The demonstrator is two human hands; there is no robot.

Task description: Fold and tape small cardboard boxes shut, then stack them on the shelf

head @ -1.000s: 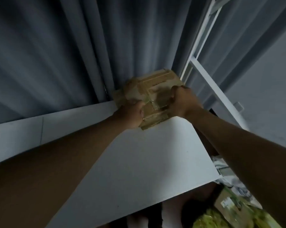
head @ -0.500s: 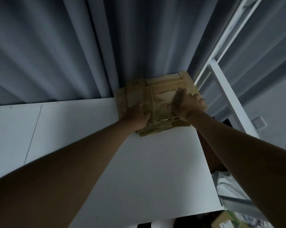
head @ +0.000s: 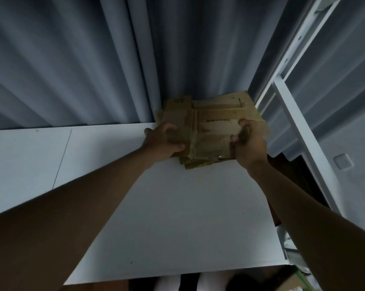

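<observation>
A stack of flattened brown cardboard boxes (head: 213,127) lies at the back right corner of a white shelf top (head: 177,217), against the grey curtain. Clear tape shines along the upper piece. My left hand (head: 163,142) grips the stack's left front edge, fingers curled over it. My right hand (head: 247,143) holds the right front edge, thumb on top. Both forearms reach up from the bottom of the view. Lower cardboard layers stick out under the front edge.
A pleated grey curtain (head: 93,59) hangs behind the shelf. A white metal frame (head: 293,114) rises at the right. A wall switch (head: 343,161) sits on the right wall. Packages (head: 297,282) lie below at the bottom right.
The view has tilted up and the shelf looks larger. Both hands shifted on the stack: the right hand moved to the right front edge, the left stayed at the left edge.
</observation>
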